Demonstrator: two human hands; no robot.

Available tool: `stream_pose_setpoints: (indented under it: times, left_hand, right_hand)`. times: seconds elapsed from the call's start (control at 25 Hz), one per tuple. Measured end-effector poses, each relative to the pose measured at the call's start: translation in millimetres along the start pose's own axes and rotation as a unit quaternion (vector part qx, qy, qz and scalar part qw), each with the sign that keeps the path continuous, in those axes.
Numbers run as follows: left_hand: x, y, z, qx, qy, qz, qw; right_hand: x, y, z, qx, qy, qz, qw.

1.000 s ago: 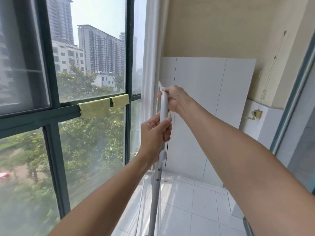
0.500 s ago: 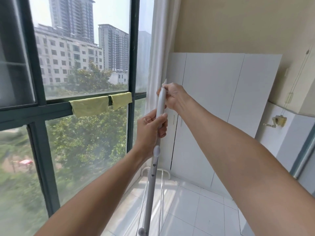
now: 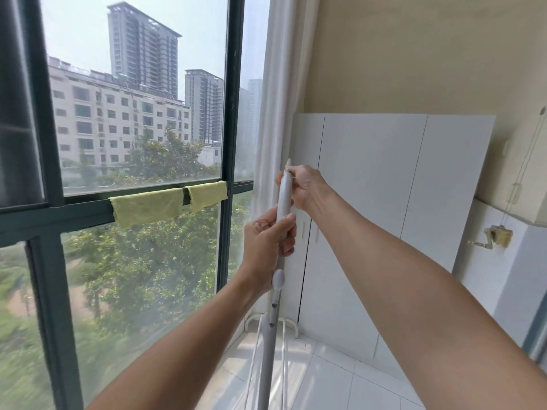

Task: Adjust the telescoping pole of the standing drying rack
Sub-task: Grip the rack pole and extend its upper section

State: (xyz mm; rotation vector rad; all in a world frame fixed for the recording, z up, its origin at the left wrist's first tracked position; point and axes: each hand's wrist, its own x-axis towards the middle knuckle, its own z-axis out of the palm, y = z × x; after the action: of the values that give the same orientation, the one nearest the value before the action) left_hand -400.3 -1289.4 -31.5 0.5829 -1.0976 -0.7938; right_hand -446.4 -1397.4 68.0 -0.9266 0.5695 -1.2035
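The drying rack's white telescoping pole [image 3: 282, 199] stands upright in front of me, near the window. My left hand [image 3: 266, 247] is wrapped around the pole just above a round white knob [image 3: 278, 279]. Below the knob the grey lower tube [image 3: 268, 350] shows a row of small holes. My right hand [image 3: 305, 187] grips the upper section close to its pointed tip. The rack's white base bars [image 3: 272, 318] curve along the floor behind the pole; the pole's foot is out of frame.
A dark-framed window [image 3: 228, 143] fills the left, with yellow cloths [image 3: 148, 207] draped over its crossbar. A white curtain [image 3: 272, 113] hangs behind the pole. White cabinet doors [image 3: 384, 217] stand behind, and a brass crank [image 3: 497, 238] sticks out from the right wall. The floor is white tile.
The view has tilted up and swung slightly left. Both hands keep their hold on the pole; the knob sits a little farther below my left hand than before.
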Motion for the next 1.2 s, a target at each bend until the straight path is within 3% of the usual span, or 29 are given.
stream_pose_setpoints:
  times: [0.6,1.0,1.2]
  left_hand:
    - [-15,-6,-2,0.008,-0.026,-0.006,1.0]
    - [-38,25,-18,0.054,-0.058,-0.029,0.996]
    - [-55,39,-36,0.123,-0.074,-0.078,0.987]
  right_hand:
    - [-13,4,-11,0.029,-0.016,-0.001,0.999]
    - [-45,6,-5,-0.043,-0.09,0.01,0.995]
    - [-72,11,-10,-0.064,-0.097,-0.001,0.993]
